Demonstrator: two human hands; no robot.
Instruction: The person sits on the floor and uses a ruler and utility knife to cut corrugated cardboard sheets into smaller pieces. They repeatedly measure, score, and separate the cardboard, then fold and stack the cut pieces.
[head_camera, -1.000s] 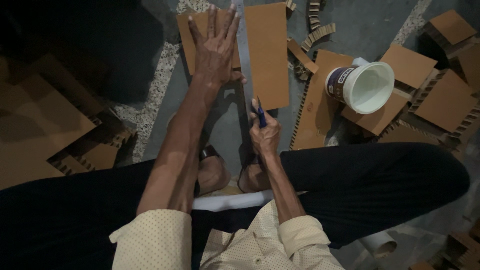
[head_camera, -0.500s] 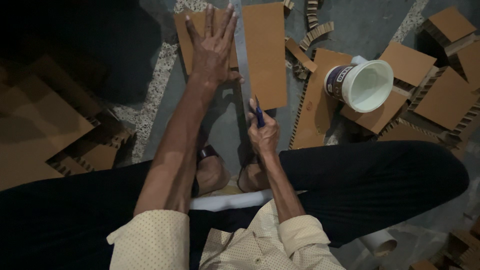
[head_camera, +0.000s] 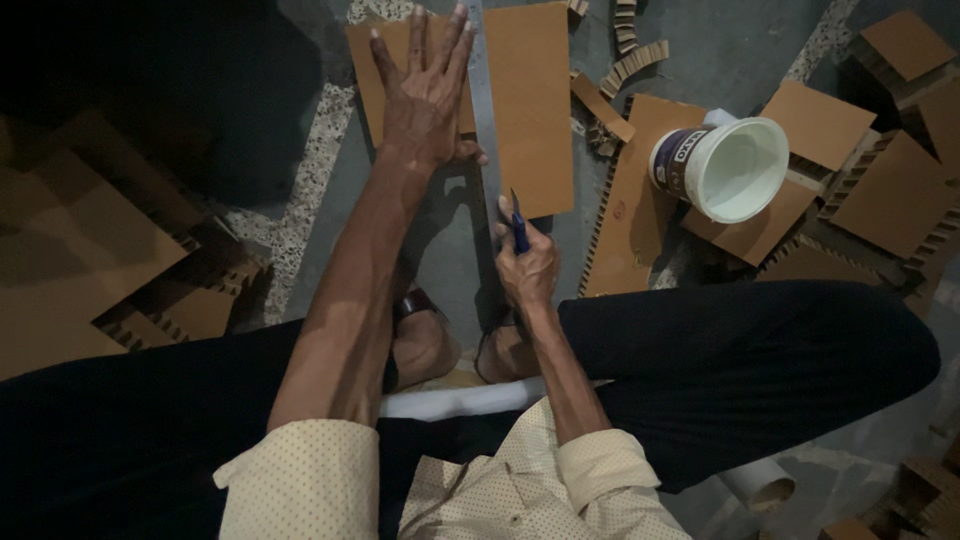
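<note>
Brown cardboard sheet (head_camera: 535, 100) at twelve o'clock; left hand (head_camera: 425, 90) splayed flat, pinning steel ruler (head_camera: 487, 130); right hand (head_camera: 527, 268) clenched around blue cutter (head_camera: 519, 230).

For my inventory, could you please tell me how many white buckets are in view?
1: the white bucket lies tipped on cardboard pieces, to the right of the right hand.

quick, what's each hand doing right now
left hand: open, flat on brown cardboard sheet and metal ruler
right hand: closed on blue-handled knife
</note>
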